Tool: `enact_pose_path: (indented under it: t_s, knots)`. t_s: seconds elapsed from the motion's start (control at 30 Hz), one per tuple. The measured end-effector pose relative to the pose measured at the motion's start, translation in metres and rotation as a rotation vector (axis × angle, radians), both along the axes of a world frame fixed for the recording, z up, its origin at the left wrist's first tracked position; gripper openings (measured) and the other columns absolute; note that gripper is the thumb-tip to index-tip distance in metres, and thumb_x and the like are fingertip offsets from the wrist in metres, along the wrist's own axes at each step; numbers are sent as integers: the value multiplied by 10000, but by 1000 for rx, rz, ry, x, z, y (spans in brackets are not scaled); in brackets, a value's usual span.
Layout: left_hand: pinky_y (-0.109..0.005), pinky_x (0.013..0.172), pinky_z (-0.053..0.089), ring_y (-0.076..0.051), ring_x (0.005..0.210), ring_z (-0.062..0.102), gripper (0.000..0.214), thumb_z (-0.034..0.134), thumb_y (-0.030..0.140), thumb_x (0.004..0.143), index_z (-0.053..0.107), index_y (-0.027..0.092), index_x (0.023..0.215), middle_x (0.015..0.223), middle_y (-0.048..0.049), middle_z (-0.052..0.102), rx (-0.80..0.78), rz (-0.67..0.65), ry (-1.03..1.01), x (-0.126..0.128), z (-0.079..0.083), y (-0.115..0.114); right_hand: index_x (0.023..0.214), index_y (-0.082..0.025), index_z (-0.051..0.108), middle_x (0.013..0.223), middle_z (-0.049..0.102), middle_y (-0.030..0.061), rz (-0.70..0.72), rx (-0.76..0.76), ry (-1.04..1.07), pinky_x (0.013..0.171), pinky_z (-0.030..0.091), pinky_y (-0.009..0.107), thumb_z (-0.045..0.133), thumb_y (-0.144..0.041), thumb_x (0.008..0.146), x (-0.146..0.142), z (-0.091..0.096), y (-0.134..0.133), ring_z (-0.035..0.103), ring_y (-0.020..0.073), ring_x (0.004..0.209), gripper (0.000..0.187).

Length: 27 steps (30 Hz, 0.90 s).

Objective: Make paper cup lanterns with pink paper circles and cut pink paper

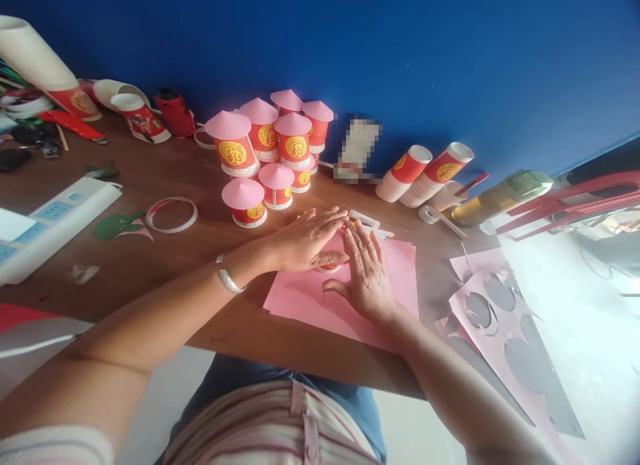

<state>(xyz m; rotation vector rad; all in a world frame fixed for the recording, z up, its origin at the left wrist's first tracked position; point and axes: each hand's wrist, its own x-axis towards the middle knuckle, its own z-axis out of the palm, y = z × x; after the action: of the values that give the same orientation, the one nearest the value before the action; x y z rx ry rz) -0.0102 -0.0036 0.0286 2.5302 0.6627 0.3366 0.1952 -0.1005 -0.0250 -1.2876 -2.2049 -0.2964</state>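
Note:
Both hands meet over a small red-and-white paper cup [329,268] standing on a stack of pink paper [300,295]. My left hand [311,241] reaches in from the left with its fingers stretched out, palm down over the cup. My right hand [367,268] lies on the other side, fingers extended and thumb apart, its fingertips close to the left ones. Most of the cup and whatever is on top of it are hidden under the hands. Behind the hands, several red cups with pink cone roofs [243,193] stand in a group, some stacked.
Pens [367,219] lie behind the paper. Nested paper cups [407,171], a tape roll [429,214] and a gold bottle [500,198] stand right. Cut pink sheets [493,311] hang over the right edge. A tape ring [171,215] and a power strip [55,225] lie left.

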Motion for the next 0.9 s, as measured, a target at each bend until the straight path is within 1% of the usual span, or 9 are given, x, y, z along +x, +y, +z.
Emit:
enact_pose_path:
  t_s: [0.2,0.3,0.37,0.43,0.53,0.6,0.67,0.8,0.9]
  knots:
    - [-651,1328,189,-356,1657,219,885,444,736,1010,269,184,1680,1751,-190,294,-5,4,-37,-3,0,0,1711,-183,98,1634,479,213,-10,14,2,1262,331,635,425,-692,1046,0,4,0,374,372,1580,900]
    - [-590,1325,272,-363,1626,303,911,497,767,970,329,192,1657,1712,-188,383,27,32,-163,-9,2,3,1619,-170,333,1453,608,209,-31,111,46,1165,439,592,453,-666,1050,1,10,-4,543,371,1395,764]
    - [-548,1305,340,-359,1578,388,871,528,747,969,394,188,1623,1659,-190,458,39,58,-268,-13,5,5,1365,-179,566,1171,685,158,-34,194,93,955,544,486,527,-598,1050,2,16,-7,646,313,1103,526]
    - [-523,1270,405,-344,1505,481,762,564,676,990,467,191,1570,1594,-184,525,25,97,-380,-17,8,7,988,-225,605,858,620,54,-13,246,162,687,494,346,590,-426,1056,3,22,-10,592,217,786,213]
    - [-473,1197,489,-303,1380,596,574,623,565,1003,590,195,1441,1473,-161,622,-69,172,-545,-18,9,7,685,-260,338,616,373,-56,25,174,283,504,269,286,560,-163,1036,4,29,-12,346,124,529,427]
    - [-439,1159,517,-279,1321,637,489,658,542,988,654,196,1333,1389,-142,673,-176,219,-638,-17,7,7,653,-257,223,561,267,-80,30,64,357,477,203,292,542,-148,1041,5,31,-13,226,103,483,514]
    - [-418,1140,527,-262,1282,660,434,693,537,965,688,195,1233,1317,-124,709,-285,266,-715,-16,4,8,627,-252,211,516,245,-87,12,-68,417,462,200,286,540,-233,1067,6,32,-14,204,93,462,549]
    - [-427,1139,515,-247,1233,673,399,735,530,930,701,194,1143,1260,-105,735,-448,335,-791,-13,-3,12,582,-247,343,479,371,-61,-128,-227,564,462,288,276,461,-402,1110,9,34,-12,347,101,436,562]
    - [-453,1162,486,-262,1271,648,445,764,539,891,697,200,1172,1303,-104,720,-593,298,-771,-10,-8,13,754,-227,613,700,633,8,-176,-147,610,621,494,295,478,-405,1099,11,35,-8,616,163,646,411]
